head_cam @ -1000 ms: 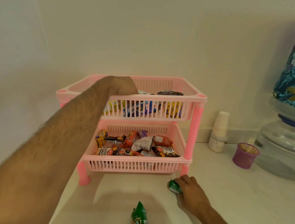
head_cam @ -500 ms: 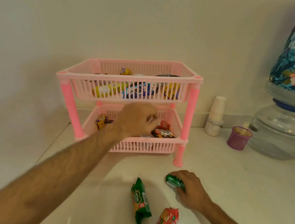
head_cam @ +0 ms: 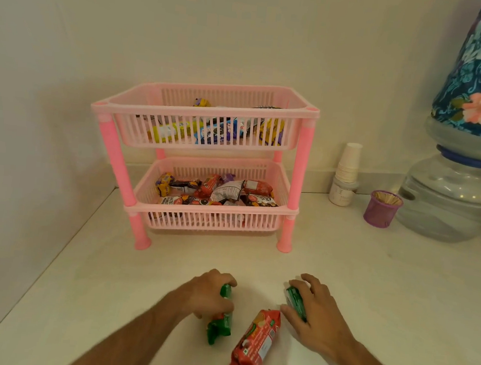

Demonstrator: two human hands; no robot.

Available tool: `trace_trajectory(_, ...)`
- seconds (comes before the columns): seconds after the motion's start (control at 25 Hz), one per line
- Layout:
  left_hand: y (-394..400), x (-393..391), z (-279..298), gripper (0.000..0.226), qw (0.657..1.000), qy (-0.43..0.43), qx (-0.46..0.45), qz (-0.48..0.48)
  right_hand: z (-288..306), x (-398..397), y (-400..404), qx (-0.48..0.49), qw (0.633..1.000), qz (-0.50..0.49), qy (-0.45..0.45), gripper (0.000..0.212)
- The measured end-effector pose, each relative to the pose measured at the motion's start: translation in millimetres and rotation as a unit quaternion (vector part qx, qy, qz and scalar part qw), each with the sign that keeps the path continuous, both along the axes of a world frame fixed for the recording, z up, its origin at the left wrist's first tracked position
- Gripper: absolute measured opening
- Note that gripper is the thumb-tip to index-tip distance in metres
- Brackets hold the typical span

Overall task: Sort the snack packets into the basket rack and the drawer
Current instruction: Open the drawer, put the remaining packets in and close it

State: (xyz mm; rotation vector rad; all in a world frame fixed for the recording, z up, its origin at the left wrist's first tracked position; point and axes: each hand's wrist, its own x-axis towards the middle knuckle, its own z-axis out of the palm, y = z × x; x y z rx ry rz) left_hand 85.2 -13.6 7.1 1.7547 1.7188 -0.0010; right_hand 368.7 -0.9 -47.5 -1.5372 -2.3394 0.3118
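A pink two-tier basket rack [head_cam: 301, 164] stands on the white counter against the wall, and both tiers hold several snack packets. In front of it my left hand [head_cam: 209, 294] is closed around a long green packet [head_cam: 219, 327] lying on the counter. My right hand [head_cam: 313, 314] covers and grips a second green packet [head_cam: 295, 302]. Between the two hands a red biscuit packet [head_cam: 256, 341] lies loose on the counter. No drawer is in view.
To the right of the rack stand a stack of paper cups [head_cam: 348, 162] on a small white jar, a purple cup of toothpicks [head_cam: 382, 208], and a water dispenser jar [head_cam: 450, 197] under a floral cover. A wall closes the left side.
My left hand has come back from the rack's baskets down to the counter and closed on the long green packet. The right hand stays on its green packet. The view has tilted down.
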Motion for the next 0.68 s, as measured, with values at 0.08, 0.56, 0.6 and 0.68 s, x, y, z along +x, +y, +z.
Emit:
trace_trajectory(0.08,-14.0,2.2,-5.2,0.058,1.0,0.008,0.005,-0.016,-0.9,2.8,-10.1,-0.037,0.999,0.006,0.025,0.088)
trace_trajectory(0.56,-56.8,65.7,-18.3,0.091,0.999,0.004,0.028,-0.024,5.4,26.6,-26.5,-0.052,0.987,0.115,-0.098,0.09)
trace_trajectory(0.6,-56.9,76.3,-19.9,0.095,0.999,0.005,0.036,-0.019,7.8,34.4,-23.3,-0.05,0.986,0.117,-0.106,0.086)
trace_trajectory(0.68,-54.5,101.3,-23.8,0.1,0.998,0.011,0.058,-0.005,10.9,49.5,-16.8,-0.042,0.986,0.112,-0.117,0.079)
